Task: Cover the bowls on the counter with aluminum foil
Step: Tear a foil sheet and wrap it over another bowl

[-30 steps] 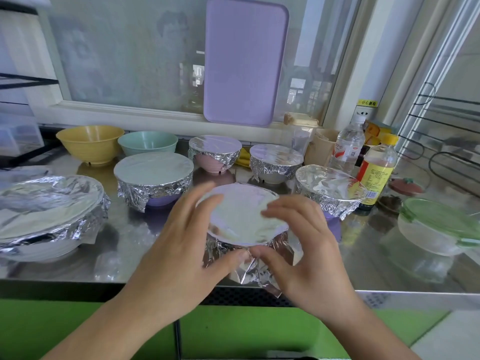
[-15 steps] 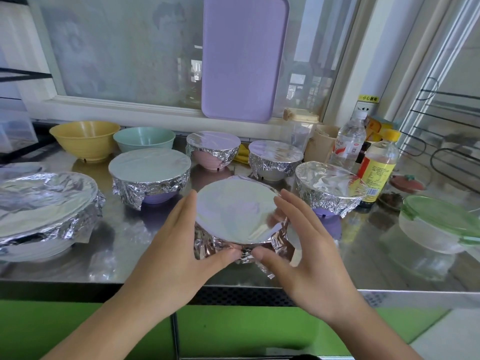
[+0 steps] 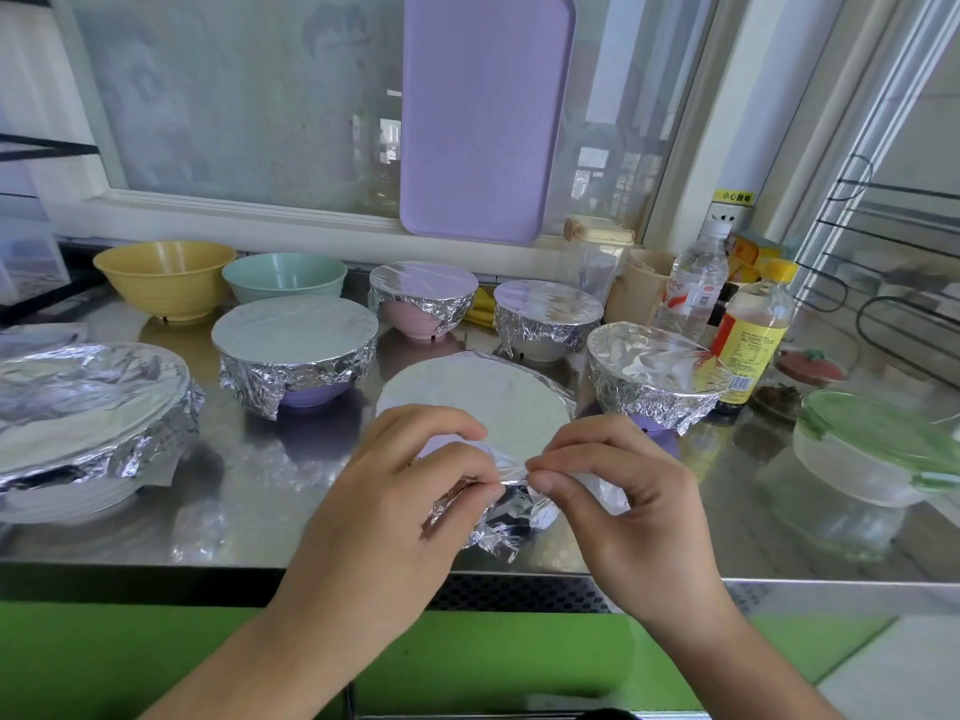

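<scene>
2 uncovered bowls (image 3: 165, 278) on steel counter (image 3: 249, 491) below window (image 3: 234, 96)

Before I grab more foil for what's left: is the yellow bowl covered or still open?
Open. The yellow bowl shows its bare rim and inside, no foil.

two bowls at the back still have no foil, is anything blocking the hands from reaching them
Partly. The yellow bowl and teal bowl sit behind the foil-covered purple bowl. The left hand and right hand pinch foil on the near bowl, so a reach would probably go over or around it.
</scene>
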### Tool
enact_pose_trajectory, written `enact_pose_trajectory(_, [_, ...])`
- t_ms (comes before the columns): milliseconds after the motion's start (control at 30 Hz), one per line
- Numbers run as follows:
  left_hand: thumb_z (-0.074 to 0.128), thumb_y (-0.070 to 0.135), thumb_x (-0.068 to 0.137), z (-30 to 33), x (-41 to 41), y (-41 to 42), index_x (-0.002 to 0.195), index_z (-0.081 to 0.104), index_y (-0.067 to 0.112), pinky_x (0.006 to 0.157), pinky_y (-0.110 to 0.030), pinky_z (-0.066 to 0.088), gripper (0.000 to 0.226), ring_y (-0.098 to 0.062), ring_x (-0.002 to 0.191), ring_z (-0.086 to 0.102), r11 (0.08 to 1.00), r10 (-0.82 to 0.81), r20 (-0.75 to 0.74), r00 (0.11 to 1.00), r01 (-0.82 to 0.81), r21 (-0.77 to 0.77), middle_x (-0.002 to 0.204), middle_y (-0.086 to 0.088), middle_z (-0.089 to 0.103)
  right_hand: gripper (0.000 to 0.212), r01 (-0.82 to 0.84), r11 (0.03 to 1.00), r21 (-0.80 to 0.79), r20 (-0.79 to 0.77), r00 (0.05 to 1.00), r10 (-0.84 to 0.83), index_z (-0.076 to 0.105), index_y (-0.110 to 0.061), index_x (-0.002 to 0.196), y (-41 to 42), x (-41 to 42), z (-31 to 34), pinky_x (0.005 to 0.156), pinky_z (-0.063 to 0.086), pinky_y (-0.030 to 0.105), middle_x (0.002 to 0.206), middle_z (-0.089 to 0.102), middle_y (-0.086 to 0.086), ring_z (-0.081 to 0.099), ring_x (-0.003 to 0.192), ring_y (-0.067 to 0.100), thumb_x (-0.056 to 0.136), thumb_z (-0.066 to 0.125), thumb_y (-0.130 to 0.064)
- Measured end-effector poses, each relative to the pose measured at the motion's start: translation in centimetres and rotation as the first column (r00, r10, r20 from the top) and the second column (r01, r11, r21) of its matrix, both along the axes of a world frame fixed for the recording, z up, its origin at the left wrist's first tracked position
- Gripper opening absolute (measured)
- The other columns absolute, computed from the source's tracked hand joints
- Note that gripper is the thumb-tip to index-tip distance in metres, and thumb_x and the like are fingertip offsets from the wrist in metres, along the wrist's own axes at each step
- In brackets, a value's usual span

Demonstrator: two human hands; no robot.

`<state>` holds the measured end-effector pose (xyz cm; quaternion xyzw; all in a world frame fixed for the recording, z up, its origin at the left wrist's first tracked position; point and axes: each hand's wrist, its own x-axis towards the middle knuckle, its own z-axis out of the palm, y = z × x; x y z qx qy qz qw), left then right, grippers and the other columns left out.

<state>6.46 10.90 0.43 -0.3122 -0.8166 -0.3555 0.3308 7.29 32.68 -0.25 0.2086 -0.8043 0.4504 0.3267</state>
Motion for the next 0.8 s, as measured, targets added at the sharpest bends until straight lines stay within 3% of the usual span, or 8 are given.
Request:
enact_pose_trajectory(233, [0.082,0.023,0.085,-0.1,-0.2,-0.7,0.085,0.077,0.019,0.085,-0.024,0.049,0.006,-0.014,0.103,0.066,0.999,-0.007,0.007,1.000,0.007,0.034,0.107,0.012,0.065,0.027,0.039,0.996,0.079,-0.050,0.998,-0.035,0.084,-0.019,0.087,0.3,-0.3,0.2,0.079,0.051,0.023,0.094,0.070,-0.009,0.070,0.091,0.016,0.078,0.088,0.006])
enact_pose_trajectory(400, [0.082,0.026,0.092,-0.5,-0.3,-1.4,0.085,0.076,0.016,0.087,-0.028,0.052,0.013,-0.012,0.104,0.066,1.000,0.007,-0.048,0.999,-0.006,0.018,0.106,0.011,0.064,0.023,0.054,0.990,0.129,-0.085,0.995,-0.043,0.084,-0.020,0.087,0.4,-0.4,0.4,0.079,0.052,0.025,0.094,0.071,-0.009,0.070,0.091,0.014,0.080,0.089,0.001])
enact_pose_trajectory(500, [0.079,0.025,0.091,-0.8,-0.2,-1.6,0.085,0.077,0.011,0.081,-0.030,0.054,0.015,-0.015,0.095,0.066,0.999,0.033,-0.131,0.991,-0.034,-0.004,0.099,0.006,0.063,0.021,0.060,0.985,0.163,-0.126,0.991,-0.039,0.084,-0.019,0.088,0.5,-0.3,0.4,0.078,0.053,0.030,0.094,0.071,-0.008,0.069,0.091,0.016,0.080,0.090,0.000])
enact_pose_trajectory(800, [0.074,0.010,0.094,-1.5,-0.3,-2.2,0.097,0.081,0.009,0.075,-0.037,0.055,0.008,-0.022,0.088,0.065,0.993,0.075,-0.226,0.971,-0.093,-0.066,0.093,0.001,0.068,0.028,0.063,0.975,0.213,-0.185,0.982,-0.023,0.084,-0.016,0.084,-0.4,-0.2,0.7,0.075,0.052,0.030,0.088,0.071,-0.008,0.068,0.087,0.017,0.076,0.089,0.011])
